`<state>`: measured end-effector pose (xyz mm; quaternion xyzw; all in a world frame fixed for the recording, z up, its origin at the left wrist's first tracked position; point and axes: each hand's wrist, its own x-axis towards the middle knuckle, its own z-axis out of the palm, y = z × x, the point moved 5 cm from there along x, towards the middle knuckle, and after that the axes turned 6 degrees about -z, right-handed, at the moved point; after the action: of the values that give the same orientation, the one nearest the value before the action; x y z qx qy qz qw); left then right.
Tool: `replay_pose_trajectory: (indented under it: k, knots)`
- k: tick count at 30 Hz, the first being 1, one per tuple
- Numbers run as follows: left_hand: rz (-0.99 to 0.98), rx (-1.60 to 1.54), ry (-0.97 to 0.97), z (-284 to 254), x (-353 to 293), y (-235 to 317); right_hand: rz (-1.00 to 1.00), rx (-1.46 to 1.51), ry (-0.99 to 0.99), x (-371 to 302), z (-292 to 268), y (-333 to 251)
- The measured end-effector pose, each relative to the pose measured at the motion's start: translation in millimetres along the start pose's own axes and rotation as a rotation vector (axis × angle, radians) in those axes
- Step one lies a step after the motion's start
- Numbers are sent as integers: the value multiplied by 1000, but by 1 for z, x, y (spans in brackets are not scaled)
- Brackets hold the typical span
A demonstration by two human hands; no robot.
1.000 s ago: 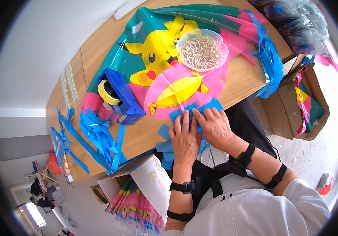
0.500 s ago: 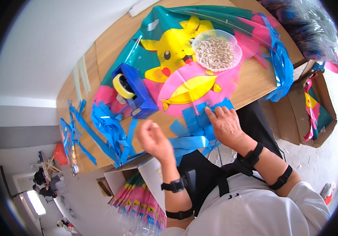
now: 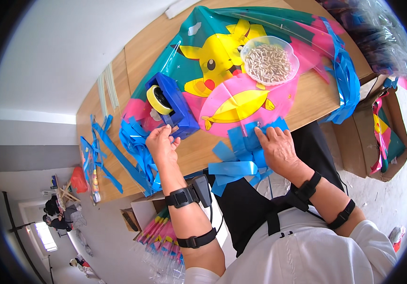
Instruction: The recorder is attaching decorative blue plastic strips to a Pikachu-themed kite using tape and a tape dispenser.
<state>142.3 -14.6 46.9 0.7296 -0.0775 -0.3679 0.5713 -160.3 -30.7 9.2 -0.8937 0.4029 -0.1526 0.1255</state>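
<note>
A kite-like plastic sheet [image 3: 236, 94], teal and pink with a yellow cartoon figure, lies over the wooden table. My left hand [image 3: 163, 143] is at the front end of the blue tape dispenser [image 3: 180, 111], thumb and finger pinched at the tape's end; the clear film barely shows. A yellowish tape roll [image 3: 159, 100] sits in the dispenser. Blue plastic strips [image 3: 234, 168] bunch at the sheet's lower tip and hang over the table edge. My right hand [image 3: 279, 146] presses and holds them there with curved fingers, the thumb hidden.
A clear bowl [image 3: 268, 61] of small pale tubular pieces rests on the sheet. More blue strips hang at the right [image 3: 343, 75] and lie left [image 3: 135, 146]. Open cardboard boxes with printed plastic stand right [image 3: 393, 156] and below the table. Thin white sticks [image 3: 108, 87] lie far left.
My left hand has moved up and left from the table edge to the tape dispenser's front. My right hand stays on the blue strips. The view has shifted slightly.
</note>
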Motion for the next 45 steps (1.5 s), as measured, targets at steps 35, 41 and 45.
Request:
replay_pose_trajectory:
  k: [35, 41, 45]
  knots:
    - [-270, -741, -232, 7, -12, -62, -24, -25, 25, 0, 0, -2]
    - [-431, -515, -297, 36, -24, -95, -25, -42, 48, -3, -1, 4]
    - [-291, -219, -410, 80, -61, -86, -45, -35, 51, -3, 0, 1]
